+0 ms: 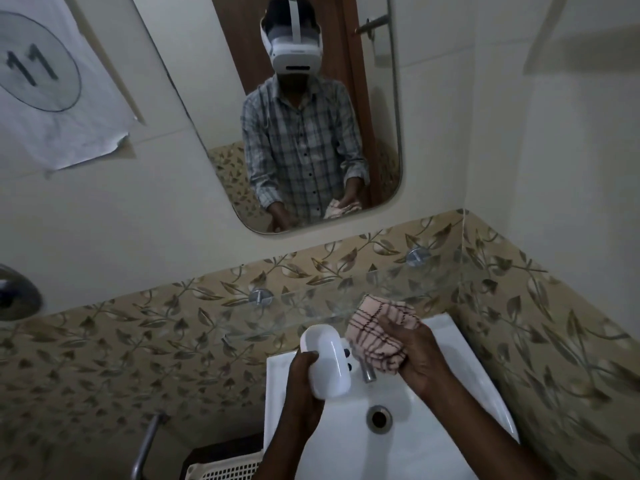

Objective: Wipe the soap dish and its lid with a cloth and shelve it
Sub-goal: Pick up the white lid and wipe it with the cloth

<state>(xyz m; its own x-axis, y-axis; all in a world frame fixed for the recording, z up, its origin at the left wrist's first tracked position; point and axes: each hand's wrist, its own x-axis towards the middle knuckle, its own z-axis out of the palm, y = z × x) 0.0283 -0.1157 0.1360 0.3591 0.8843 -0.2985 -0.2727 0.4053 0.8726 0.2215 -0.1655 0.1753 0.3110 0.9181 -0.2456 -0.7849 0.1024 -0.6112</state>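
My left hand (304, 382) grips a white oval soap dish (329, 362) over the white sink (433, 427), holding it tilted with its smooth side toward me. Small dark feet show on its right edge. Just to its right, my right hand (419, 355) holds a bunched pink cloth with dark checked lines (377, 327). Cloth and dish are close together; I cannot tell whether they touch. No separate lid can be made out.
A glass shelf (311, 306) on two metal mounts runs along the leaf-patterned tiles above the sink. The tap (369, 374) pokes out under the cloth. A mirror (304, 109) hangs above. A white basket (225, 469) sits lower left beside a metal pipe (145, 445).
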